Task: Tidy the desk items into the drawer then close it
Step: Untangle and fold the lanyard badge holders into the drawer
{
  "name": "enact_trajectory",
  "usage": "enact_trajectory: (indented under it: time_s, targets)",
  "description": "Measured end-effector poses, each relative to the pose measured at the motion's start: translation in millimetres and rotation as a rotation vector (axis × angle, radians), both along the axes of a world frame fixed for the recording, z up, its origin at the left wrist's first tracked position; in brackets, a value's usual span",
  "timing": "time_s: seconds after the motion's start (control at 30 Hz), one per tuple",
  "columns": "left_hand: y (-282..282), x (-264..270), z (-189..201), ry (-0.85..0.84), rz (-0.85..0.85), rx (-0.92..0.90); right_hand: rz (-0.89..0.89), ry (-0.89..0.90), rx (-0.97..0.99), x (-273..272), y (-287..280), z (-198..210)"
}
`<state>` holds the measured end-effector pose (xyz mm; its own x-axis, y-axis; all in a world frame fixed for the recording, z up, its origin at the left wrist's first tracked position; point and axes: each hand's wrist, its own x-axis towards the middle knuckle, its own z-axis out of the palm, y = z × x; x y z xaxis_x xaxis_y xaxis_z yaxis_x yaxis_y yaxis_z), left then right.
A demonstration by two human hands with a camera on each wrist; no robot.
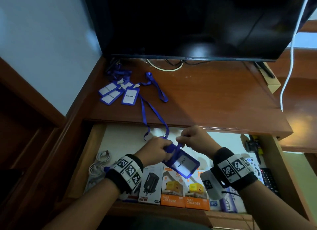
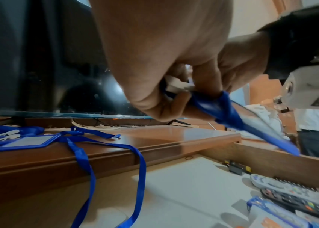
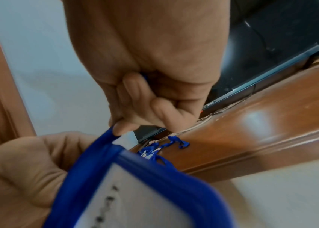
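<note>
Over the open drawer [image 1: 96, 144] I hold a blue badge holder [image 1: 183, 164] with a white "PELAWAT" card. My left hand [image 1: 164, 148] grips its top end by the white clip [image 2: 178, 84]. My right hand [image 1: 181, 142] pinches the blue lanyard strap [image 3: 104, 138] just above the badge holder [image 3: 135, 192]. The lanyard [image 1: 145, 113] trails up over the desk edge, where its loop [image 2: 141, 169] hangs down. Three more blue badge holders [image 1: 118, 92] with tangled lanyards lie at the desk's back left.
A black TV [image 1: 197, 24] stands at the back of the desk, with a white cable [image 1: 289, 72] hanging at its right. The drawer holds charger boxes [image 1: 173, 188], coiled white cables [image 1: 101, 161] at the left and remotes [image 2: 291, 194] at the right.
</note>
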<state>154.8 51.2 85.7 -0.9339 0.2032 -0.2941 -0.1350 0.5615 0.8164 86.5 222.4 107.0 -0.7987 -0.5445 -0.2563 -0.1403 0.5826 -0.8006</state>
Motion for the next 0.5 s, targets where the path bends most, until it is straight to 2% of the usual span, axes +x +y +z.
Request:
enact_trajectory:
  time_s: [0.1, 0.3, 0.5]
  targets:
    - [-10, 1, 8, -0.048, 0.027, 0.090, -0.022, -0.108, -0.112, -2, 4, -2]
    - [-32, 12, 21, 0.033, 0.153, 0.250, -0.015, -0.216, -0.259, 6, -6, -4]
    - [-51, 29, 22, 0.042, 0.368, 0.524, -0.006, -0.360, -0.390, 19, -38, -9]
